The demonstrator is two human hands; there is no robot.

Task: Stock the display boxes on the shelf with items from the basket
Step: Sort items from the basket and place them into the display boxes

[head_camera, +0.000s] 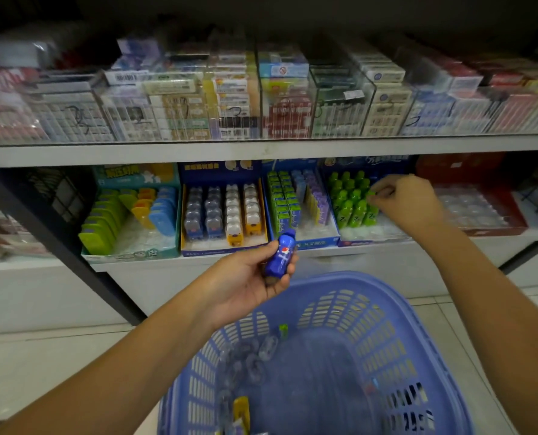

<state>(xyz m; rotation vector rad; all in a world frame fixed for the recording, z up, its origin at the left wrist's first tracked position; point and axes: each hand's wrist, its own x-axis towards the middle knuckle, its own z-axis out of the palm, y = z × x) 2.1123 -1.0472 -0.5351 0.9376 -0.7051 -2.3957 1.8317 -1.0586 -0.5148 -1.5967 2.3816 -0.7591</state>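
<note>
Several items remain in the basket; right hand fingers pinch a green bottle at 2 o'clock, left hand grips a blue bottle.

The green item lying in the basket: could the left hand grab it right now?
Probably not yet: the left hand is full, gripping a blue bottle. Nothing in the basket covers the green item, though.

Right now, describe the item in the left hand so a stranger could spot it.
Start at the purple basket; just above its far rim is the left hand. It holds a small bottle-shaped item, blue with a round logo; the boxed bottles on the shelf are green.
</note>
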